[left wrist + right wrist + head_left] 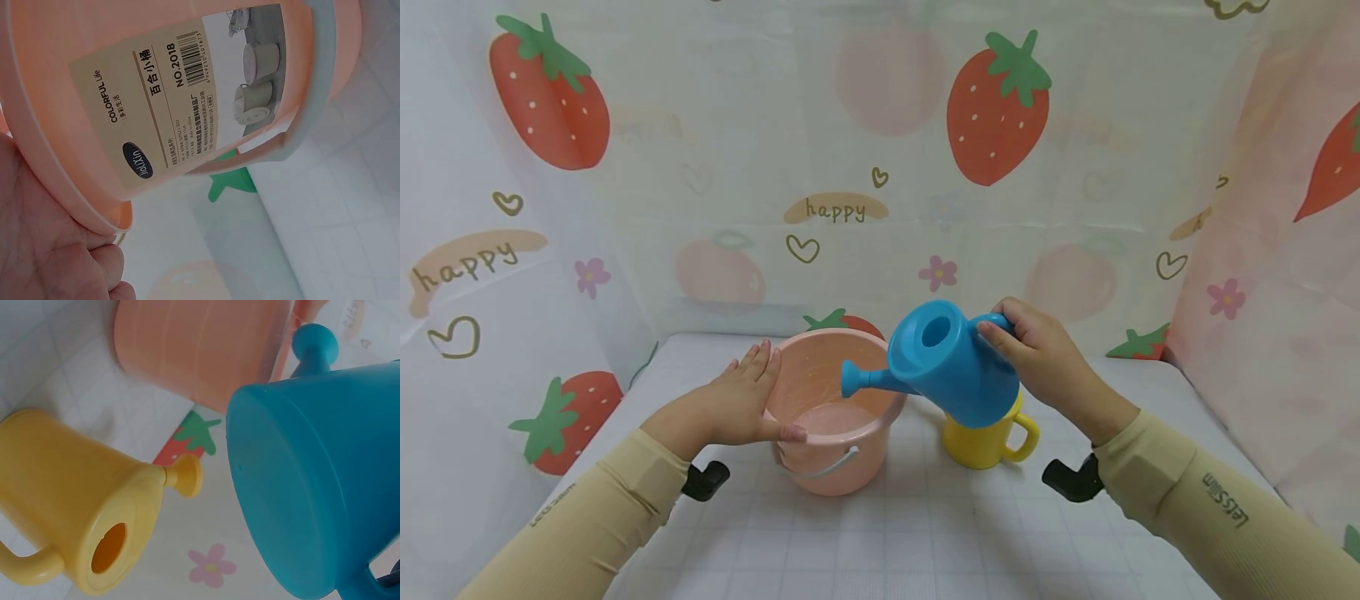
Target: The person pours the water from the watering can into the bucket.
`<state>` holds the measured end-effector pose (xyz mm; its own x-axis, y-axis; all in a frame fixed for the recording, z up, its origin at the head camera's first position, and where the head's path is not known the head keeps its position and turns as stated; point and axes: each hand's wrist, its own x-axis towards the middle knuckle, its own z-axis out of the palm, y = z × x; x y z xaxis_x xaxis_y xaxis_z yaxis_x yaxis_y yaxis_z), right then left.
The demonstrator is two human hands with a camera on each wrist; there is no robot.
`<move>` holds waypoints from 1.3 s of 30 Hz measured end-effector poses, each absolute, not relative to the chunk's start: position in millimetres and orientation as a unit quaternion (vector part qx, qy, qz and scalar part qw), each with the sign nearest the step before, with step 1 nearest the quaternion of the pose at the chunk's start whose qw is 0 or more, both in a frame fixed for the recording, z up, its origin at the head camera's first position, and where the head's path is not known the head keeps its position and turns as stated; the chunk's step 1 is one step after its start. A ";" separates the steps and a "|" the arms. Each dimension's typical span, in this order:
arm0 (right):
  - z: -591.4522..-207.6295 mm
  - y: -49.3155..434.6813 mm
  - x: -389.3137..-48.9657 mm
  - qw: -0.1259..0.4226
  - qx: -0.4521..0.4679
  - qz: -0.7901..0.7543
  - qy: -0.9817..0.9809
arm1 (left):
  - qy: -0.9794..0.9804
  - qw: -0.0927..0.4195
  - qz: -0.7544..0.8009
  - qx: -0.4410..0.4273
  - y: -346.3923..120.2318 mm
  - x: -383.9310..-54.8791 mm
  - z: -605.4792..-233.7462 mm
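My right hand (1037,346) grips the handle of a blue watering can (951,367), which is tilted in the air with its spout pointing left over a pink bucket (838,467). The spout's round head is above the bucket's opening; no water can be made out coming from it. On the bucket's left rim rests my left hand (733,404), its fingers straight and its thumb lying along the near rim. The left wrist view shows a printed label (162,94) on the bucket's side, and the palm (44,231) against the rim.
A yellow watering can (87,494) stands on the white gridded table (887,550), right of the bucket and partly behind the blue can in the head view. The bucket's pale handle (827,468) hangs down in front. Strawberry-printed cloth (745,150) surrounds the table.
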<state>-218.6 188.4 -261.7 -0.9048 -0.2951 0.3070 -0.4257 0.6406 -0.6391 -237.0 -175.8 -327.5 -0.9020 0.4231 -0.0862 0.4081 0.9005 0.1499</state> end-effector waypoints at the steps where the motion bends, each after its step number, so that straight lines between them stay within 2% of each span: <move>1: -261.6 188.5 -218.5 0.087 0.200 0.373 -0.902 | 0.973 0.058 0.064 0.214 -175.8 -237.0 -327.3; 39: -258.3 189.9 -217.9 0.086 0.200 0.373 -0.902 | 0.973 0.063 0.060 0.213 -174.6 -233.9 -323.7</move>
<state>-217.9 189.9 -258.3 -0.9055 -0.2960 0.3040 -0.4243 0.6421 -0.6385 -233.9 -174.6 -323.7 -0.9010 0.4227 -0.0977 0.4074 0.9018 0.1442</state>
